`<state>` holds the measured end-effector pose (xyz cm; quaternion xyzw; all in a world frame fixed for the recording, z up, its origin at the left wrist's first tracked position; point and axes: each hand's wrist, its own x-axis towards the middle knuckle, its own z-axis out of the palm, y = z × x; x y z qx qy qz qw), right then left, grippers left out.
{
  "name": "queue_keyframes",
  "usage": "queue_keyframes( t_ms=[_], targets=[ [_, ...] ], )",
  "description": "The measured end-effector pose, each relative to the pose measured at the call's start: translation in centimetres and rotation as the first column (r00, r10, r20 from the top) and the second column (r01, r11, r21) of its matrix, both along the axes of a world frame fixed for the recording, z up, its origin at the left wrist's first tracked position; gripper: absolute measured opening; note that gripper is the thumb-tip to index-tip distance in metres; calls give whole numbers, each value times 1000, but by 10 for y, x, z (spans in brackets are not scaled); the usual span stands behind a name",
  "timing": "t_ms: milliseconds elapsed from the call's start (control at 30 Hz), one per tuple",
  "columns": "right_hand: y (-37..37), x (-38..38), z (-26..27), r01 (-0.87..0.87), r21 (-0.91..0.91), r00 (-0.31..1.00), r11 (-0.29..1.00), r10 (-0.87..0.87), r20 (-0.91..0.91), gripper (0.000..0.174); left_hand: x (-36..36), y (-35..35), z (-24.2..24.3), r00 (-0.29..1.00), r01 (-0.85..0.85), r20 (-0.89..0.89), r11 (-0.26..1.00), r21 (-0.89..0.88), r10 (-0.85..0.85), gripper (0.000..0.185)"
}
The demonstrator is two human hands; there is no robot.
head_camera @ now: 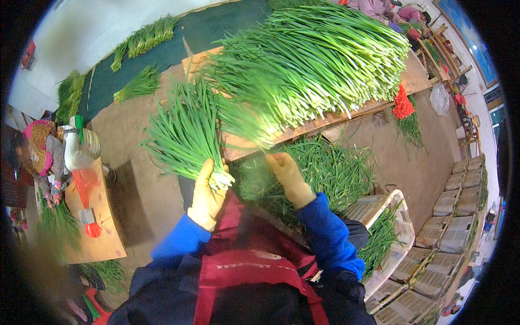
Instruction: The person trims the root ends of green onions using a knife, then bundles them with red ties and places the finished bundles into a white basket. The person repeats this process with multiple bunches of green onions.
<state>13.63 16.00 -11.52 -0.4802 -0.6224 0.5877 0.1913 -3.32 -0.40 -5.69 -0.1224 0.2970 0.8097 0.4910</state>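
My left hand, in a pale yellow glove, grips a thick bunch of green chives around its white stem ends, leaves fanning up and away. My right hand, gloved alike, is at the near edge of a wooden table. Its fingertips are pinched on the pale end of a chive stalk, blurred by motion. Just beyond lies a large pile of chives on the table, stems towards me. Loose chive leaves are heaped below the table edge, under my right hand.
A white plastic basket holding chives stands at my right. Stacked crates line the right wall. Red ties hang at the table's right end. At left, a person handles chives beside a wooden board. Bundles lie on dark sheeting.
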Motion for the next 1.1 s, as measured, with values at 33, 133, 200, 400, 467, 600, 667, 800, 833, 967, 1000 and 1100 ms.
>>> queue_keyframes(
  t_ms=[33,133,200,400,467,600,667,800,833,967,1000,1100],
  targets=[
    [1,-15,-3,-31,-106,993,994,19,-115,32,1,0,1,1000,-16,-14,1000,-5,16,24],
    [-3,-39,-6,8,-307,919,952,-128,-372,26,-1,-1,3,1000,5,-4,1000,-11,-5,24],
    [-10,-23,-2,-133,-215,921,968,40,-388,19,-3,-2,3,1000,8,0,1000,-7,-8,24],
    [-8,78,6,-836,157,548,525,792,268,41,-10,0,3,1000,12,13,1000,16,-12,24],
    [-7,73,7,-663,208,739,719,583,339,43,-8,2,0,1000,27,-9,999,34,-26,26],
    [1,0,12,-9,-11,999,1000,10,36,34,1,3,-7,997,58,-49,998,9,-57,24],
    [2,-26,17,90,-144,967,985,-121,-226,23,5,6,-13,997,67,-33,998,-9,-68,24],
    [-22,-32,32,-6,-202,973,979,-41,-227,17,7,10,-18,994,87,-71,996,-32,-89,28],
    [-32,-29,36,-20,-272,959,962,-58,-277,17,7,10,-18,991,99,-95,995,-10,-99,30],
    [-59,-32,43,-174,-233,906,957,63,-419,18,6,10,-10,976,218,-25,976,25,-217,35],
    [-62,-31,44,-218,-252,911,943,104,-399,19,6,9,-8,974,225,0,973,44,-226,35],
    [-53,-35,40,-272,-339,938,901,171,-301,20,6,8,-6,979,192,55,980,55,-195,34]
  ],
)
